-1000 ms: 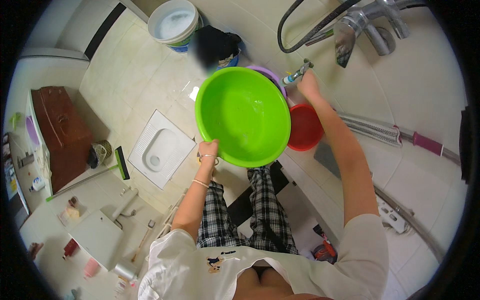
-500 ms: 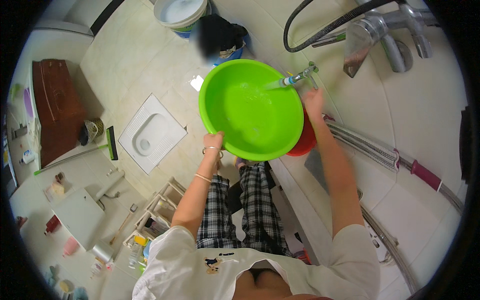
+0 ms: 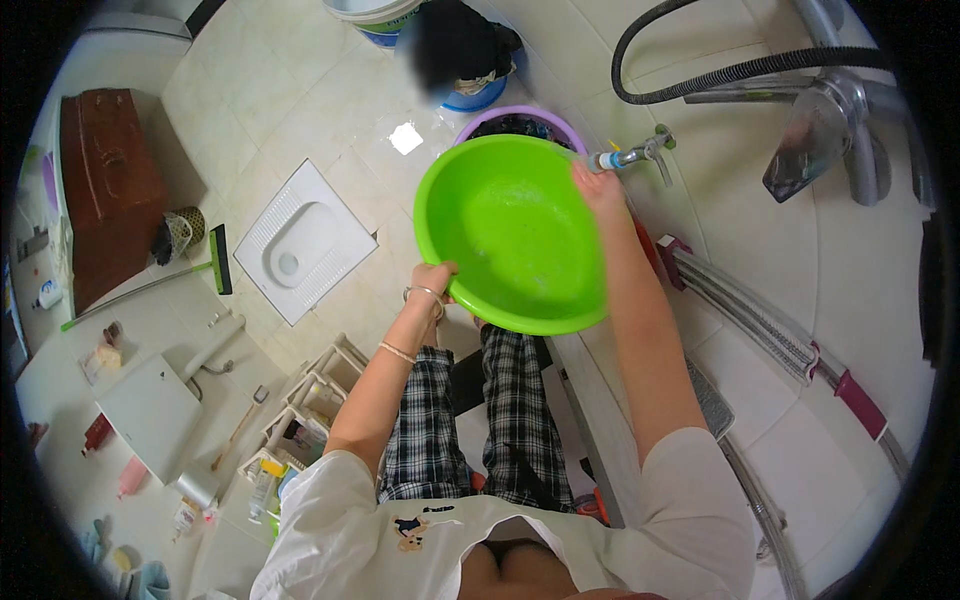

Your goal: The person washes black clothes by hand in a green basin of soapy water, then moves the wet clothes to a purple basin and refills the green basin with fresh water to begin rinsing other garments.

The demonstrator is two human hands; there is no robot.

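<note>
A bright green basin point(image 3: 505, 235) hangs before me with a little clear water and some bubbles in it. My left hand point(image 3: 436, 280) is closed round its near left rim. My right hand point(image 3: 600, 188) holds the rim at the far right, right below the spout of a small wall tap point(image 3: 640, 152); its fingers are partly blurred. Behind the green basin, partly hidden by it, is a purple basin point(image 3: 560, 122) with dark wet-looking cloth point(image 3: 512, 127) in it.
Dark clothing point(image 3: 470, 50) is heaped on a blue tub point(image 3: 478, 95) beyond, beside a white bucket point(image 3: 375, 12). A squat toilet point(image 3: 305, 240) lies in the floor at left. A flat mop point(image 3: 740, 300) leans at right, under a shower mixer point(image 3: 830, 130). A shelf rack point(image 3: 310, 410) stands near my left arm.
My right hand has left the tap handle and taken the basin's rim. The basin has shifted away from the tap, uncovering the purple basin. The water stream no longer shows.
</note>
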